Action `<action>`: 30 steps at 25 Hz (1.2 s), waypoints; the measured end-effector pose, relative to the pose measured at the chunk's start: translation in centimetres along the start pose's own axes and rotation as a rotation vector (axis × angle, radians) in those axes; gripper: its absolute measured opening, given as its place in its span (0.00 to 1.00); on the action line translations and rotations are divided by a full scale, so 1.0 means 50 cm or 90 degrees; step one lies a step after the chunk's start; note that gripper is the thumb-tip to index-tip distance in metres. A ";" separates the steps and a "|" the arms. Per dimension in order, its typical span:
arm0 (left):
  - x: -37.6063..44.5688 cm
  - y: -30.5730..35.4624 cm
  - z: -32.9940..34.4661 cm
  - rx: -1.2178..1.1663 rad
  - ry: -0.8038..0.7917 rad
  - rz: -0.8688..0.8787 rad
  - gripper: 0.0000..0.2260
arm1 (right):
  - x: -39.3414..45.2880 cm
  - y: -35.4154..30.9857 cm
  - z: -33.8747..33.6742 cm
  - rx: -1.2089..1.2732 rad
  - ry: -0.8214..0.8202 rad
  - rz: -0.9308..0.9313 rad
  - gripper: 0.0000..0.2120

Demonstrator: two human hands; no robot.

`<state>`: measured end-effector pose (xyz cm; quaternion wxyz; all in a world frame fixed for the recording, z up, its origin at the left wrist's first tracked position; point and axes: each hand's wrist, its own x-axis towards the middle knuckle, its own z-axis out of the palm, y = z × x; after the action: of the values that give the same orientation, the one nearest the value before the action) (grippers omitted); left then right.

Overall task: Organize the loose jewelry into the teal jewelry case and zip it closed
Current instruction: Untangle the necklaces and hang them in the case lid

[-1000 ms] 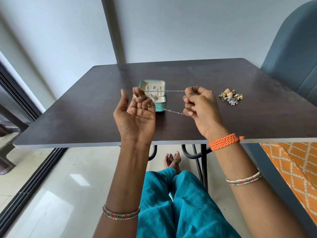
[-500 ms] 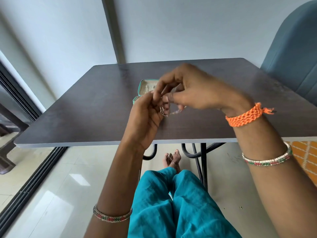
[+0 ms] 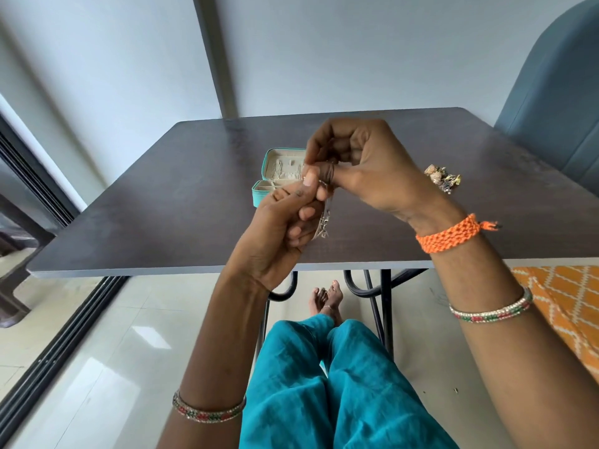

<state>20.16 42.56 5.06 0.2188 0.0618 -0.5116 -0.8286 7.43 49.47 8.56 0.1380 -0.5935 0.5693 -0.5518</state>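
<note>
Both hands, left (image 3: 282, 228) and right (image 3: 363, 163), meet above the table (image 3: 162, 222), pinching a thin chain (image 3: 325, 222) before the open case (image 3: 275, 171).

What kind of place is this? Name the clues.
Probably a room at home: a dark table on a glossy tiled floor, a padded blue chair, and a sliding door track.

the hands (image 3: 327, 189) cover the right part of the teal jewelry case (image 3: 278, 176) near the table (image 3: 162, 222) centre; its zip cannot be made out. the chain (image 3: 325, 222) is mostly concealed by the fingers; only a short hanging length shows, blurred. items in the case compartments are too small to identify. the loose jewelry pile (image 3: 442, 180) toward the right edge is partly hidden by the right wrist; its pieces are indistinct. both forearms are cut off by the bottom edge.
</note>
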 end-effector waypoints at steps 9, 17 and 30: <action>0.017 0.023 -0.004 0.125 0.060 0.022 0.11 | -0.040 0.039 0.009 0.294 -0.008 0.185 0.04; 0.024 0.065 -0.003 0.132 0.061 -0.021 0.14 | -0.048 0.067 0.020 0.469 -0.137 0.278 0.06; 0.002 0.084 -0.003 0.510 0.182 0.128 0.12 | -0.049 0.054 0.080 0.215 0.089 0.196 0.07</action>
<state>21.38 40.79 8.65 0.3257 0.2057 -0.7606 -0.5225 9.88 48.80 3.82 0.2777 -0.4286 0.5609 -0.6517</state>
